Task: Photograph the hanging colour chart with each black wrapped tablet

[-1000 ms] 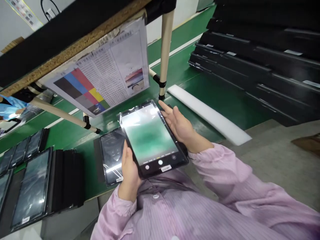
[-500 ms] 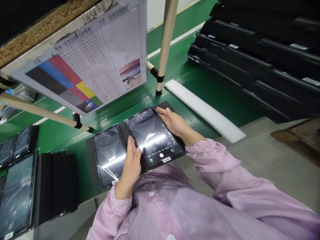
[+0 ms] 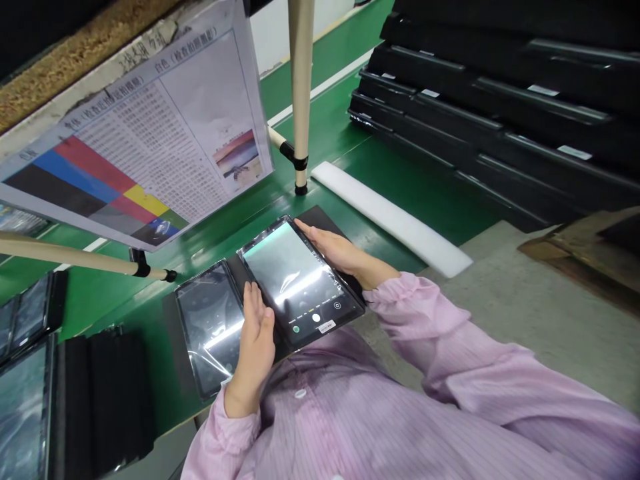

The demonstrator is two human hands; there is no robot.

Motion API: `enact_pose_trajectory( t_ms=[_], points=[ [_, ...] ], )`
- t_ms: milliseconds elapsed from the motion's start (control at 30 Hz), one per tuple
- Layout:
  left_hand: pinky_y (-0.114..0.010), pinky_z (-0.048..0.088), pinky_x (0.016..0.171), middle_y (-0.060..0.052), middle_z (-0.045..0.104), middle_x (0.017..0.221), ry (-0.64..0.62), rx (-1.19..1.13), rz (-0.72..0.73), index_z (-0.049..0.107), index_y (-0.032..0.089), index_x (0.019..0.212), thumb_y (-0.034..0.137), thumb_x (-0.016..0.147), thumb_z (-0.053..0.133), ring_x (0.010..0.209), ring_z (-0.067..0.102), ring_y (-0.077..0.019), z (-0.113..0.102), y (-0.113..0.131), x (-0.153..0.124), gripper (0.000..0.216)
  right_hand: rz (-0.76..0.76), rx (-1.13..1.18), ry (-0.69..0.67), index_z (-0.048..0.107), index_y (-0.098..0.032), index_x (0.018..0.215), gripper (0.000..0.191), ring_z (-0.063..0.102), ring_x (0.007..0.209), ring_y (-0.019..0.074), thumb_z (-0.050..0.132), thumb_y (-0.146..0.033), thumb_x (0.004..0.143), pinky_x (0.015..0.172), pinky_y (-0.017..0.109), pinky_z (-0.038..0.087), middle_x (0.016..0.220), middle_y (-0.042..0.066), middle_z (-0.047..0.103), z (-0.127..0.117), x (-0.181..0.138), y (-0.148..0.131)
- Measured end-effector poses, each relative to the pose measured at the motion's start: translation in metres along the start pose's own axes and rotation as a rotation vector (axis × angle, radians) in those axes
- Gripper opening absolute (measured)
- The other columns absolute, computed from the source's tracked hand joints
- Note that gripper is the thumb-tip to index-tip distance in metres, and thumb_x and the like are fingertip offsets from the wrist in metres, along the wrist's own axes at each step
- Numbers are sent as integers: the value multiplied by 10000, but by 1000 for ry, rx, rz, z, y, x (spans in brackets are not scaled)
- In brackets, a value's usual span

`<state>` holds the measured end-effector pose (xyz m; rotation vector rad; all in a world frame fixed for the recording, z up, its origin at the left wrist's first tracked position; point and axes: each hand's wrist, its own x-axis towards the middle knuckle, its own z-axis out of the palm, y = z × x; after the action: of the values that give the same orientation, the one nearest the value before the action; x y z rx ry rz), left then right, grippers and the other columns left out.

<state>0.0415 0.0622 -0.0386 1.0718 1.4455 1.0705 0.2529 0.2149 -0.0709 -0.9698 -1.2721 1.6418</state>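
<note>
Between my two hands is a tablet [image 3: 300, 267] in clear film, tilted, its lit screen showing a camera app with a green strip along the top. My right hand [image 3: 343, 253] grips its right edge, the fingers laid along the side. My left hand [image 3: 256, 337] presses the left edge, thumb near the screen and fingers stretched together. A second tablet [image 3: 207, 320], its screen dark, lies just left of my left hand on a dark cover. Part of that tablet is hidden by my left hand.
A printed chart [image 3: 165, 133] with colour blocks hangs in front, by a beige pipe post [image 3: 301, 93]. A white foam strip [image 3: 390, 217] lies on the green bench [image 3: 345, 200]. Black cases [image 3: 475, 113] are stacked at right. More tablets [image 3: 25, 400] and black covers [image 3: 105, 393] are at left.
The held tablet's screen has gone from dark to a bright camera picture with a green strip. Both hands keep their places on it. The whole view has shifted slightly.
</note>
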Motion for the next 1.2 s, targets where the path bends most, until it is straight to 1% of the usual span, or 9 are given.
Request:
enact_pose_trajectory(
  t_ms=[200,467,667,700,767,867,967,1067,1200],
  points=[
    [-401,176,1242,-112,199,1665,0,-3,-16,80,306,1597,567,965,489,1513,232,-197,-3,0,0,796,-52,-168,18,361,-269,1550,911,226,1510,222,460,-833,842,1289,390,108,1584,-34,264,-2,-3,1],
    [-400,149,1249,-86,55,1692,-108,40,15,15,324,1598,549,971,489,1540,113,-194,-5,-1,2,817,-63,-553,50,411,-173,1532,957,365,1445,258,291,-859,876,1257,380,242,1538,21,377,-3,-2,-9],
    [-451,238,1227,-127,183,1669,-77,36,75,25,330,1591,486,1002,461,1523,224,-213,-10,1,-7,750,-77,-767,95,275,-100,1585,918,430,1364,321,152,-752,950,1187,528,287,1493,132,443,0,-11,-12],
    [-453,261,1219,-113,203,1666,-61,76,102,45,350,1587,453,1014,446,1513,257,-212,-14,3,-12,707,-113,-843,132,280,-101,1584,891,416,1354,335,155,-727,961,1170,559,275,1487,152,443,3,-16,-16],
    [-457,305,1198,-81,273,1642,-17,231,185,128,389,1574,385,1023,442,1475,340,-215,-25,9,-26,634,-228,-1016,164,420,-199,1535,755,370,1347,343,169,-661,993,1125,593,269,1497,129,421,13,-29,-24],
    [-465,389,1121,-80,482,1470,107,588,317,392,365,1493,312,1002,480,1338,478,-233,-48,18,-45,502,-379,-1228,-14,668,-377,1283,529,309,1373,329,225,-536,1040,1054,572,288,1522,23,387,30,-47,-33],
    [-467,458,983,-119,552,1214,294,919,383,637,266,1297,285,982,486,1126,521,-254,-72,21,-55,350,-409,-1335,-165,715,-383,1191,451,275,1407,339,290,-434,1053,1019,566,272,1531,-1,388,44,-57,-31],
    [-512,423,975,-146,508,1155,434,1173,338,702,211,1219,267,973,475,1105,460,-289,-89,19,-55,339,-431,-1323,-103,712,-354,1209,468,289,1401,353,277,-431,1054,1008,570,274,1544,16,375,51,-60,-25],
    [-556,383,987,-178,469,1201,505,1317,220,697,214,1254,263,973,452,1170,408,-339,-98,11,-48,376,-505,-1181,32,666,-338,1292,531,325,1383,328,226,-502,1045,1049,560,286,1540,46,362,53,-66,-26]
  ],
)
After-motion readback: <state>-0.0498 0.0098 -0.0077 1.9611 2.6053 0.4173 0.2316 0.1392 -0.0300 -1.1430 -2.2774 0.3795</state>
